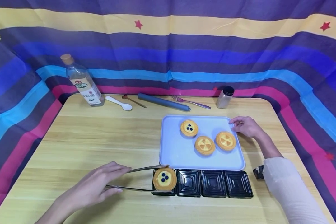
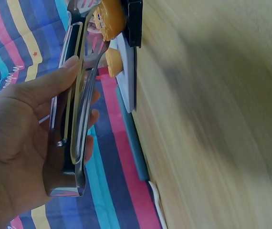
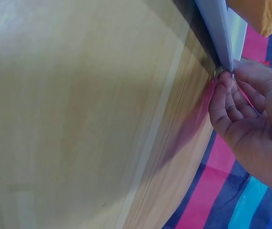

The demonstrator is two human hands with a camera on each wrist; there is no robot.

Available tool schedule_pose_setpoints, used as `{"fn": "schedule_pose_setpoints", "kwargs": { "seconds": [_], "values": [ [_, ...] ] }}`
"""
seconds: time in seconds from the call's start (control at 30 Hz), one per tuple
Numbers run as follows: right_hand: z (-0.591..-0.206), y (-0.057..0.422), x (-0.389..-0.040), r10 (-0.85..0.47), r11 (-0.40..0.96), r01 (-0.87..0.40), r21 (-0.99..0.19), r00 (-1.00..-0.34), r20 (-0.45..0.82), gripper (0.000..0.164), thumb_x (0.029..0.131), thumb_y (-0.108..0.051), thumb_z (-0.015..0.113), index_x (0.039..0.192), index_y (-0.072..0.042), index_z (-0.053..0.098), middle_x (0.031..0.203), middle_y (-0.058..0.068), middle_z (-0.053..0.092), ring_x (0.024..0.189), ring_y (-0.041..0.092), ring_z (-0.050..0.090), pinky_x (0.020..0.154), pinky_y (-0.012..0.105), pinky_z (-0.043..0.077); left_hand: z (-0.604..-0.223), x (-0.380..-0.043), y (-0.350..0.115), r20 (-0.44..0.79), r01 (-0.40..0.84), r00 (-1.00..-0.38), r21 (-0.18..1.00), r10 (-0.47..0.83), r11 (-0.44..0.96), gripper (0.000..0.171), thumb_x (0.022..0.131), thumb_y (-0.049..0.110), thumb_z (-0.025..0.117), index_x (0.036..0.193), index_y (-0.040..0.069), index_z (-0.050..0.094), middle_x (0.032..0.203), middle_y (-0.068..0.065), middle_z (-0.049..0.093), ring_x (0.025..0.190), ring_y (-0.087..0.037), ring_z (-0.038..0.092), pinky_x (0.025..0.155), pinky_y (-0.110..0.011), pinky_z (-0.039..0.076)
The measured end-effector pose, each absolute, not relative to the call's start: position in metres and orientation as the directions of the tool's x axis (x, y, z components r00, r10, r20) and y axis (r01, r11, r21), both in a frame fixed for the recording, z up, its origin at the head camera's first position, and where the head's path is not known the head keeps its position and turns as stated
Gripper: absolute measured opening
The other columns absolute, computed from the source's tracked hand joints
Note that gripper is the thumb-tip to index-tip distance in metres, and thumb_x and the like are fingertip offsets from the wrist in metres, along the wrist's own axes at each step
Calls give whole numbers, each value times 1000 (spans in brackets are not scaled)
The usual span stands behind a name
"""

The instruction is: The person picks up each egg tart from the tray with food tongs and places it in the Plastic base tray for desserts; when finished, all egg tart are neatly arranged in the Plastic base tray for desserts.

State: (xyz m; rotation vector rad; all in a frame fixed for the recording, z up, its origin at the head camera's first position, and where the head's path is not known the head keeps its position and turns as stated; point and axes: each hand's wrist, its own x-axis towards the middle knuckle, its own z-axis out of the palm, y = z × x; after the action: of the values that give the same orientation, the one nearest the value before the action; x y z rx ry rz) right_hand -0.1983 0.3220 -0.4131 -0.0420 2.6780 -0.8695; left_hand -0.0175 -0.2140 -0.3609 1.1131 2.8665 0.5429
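Observation:
My left hand (image 1: 91, 185) holds metal tongs (image 2: 67, 124), the thumb on one arm and the fingers round the other. The tong tips stand on either side of a blueberry-topped egg tart (image 1: 164, 179), at the leftmost compartment of a black plastic tray (image 1: 188, 183). Whether the tart rests on the compartment floor, I cannot tell. My right hand (image 1: 247, 126) pinches the right edge of a pale tray (image 1: 176, 155) between thumb and fingers. On that pale tray lie another blueberry tart (image 1: 189, 128) and two tarts with wedge-patterned tops, one of them a tart (image 1: 225, 141) close to the right hand.
Along the back lie a bottle (image 1: 85, 84), a white spoon (image 1: 119, 103), a small wooden spoon (image 1: 134, 101), a grey-blue rod (image 1: 163, 102), a fork (image 1: 191, 102) and a black-lidded jar (image 1: 225, 98). A black object (image 1: 258, 172) sits beside the right sleeve, partly hidden. Striped cloth surrounds the table.

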Motion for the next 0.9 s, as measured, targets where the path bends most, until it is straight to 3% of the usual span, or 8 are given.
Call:
{"fn": "schedule_pose_setpoints", "kwargs": {
  "seconds": [0.6,0.9],
  "values": [
    [-414,319,-202,-136,828,48,-559,-949,-284,32,88,-13,63,118,-1,61,99,13,55,88,23,49,70,24,44,-366,-18,-214,117,668,-731,324,672,670,56,71,26,81,123,15,63,116,8,65,103,-9,60,83,-33,56],
    [-415,322,-201,-125,830,65,-554,-946,-299,32,89,-14,62,119,-2,60,100,13,54,89,24,49,70,25,44,-365,-22,-211,40,639,-744,333,667,694,60,70,27,81,126,13,61,119,4,65,107,-13,60,87,-37,55]
  ]
}}
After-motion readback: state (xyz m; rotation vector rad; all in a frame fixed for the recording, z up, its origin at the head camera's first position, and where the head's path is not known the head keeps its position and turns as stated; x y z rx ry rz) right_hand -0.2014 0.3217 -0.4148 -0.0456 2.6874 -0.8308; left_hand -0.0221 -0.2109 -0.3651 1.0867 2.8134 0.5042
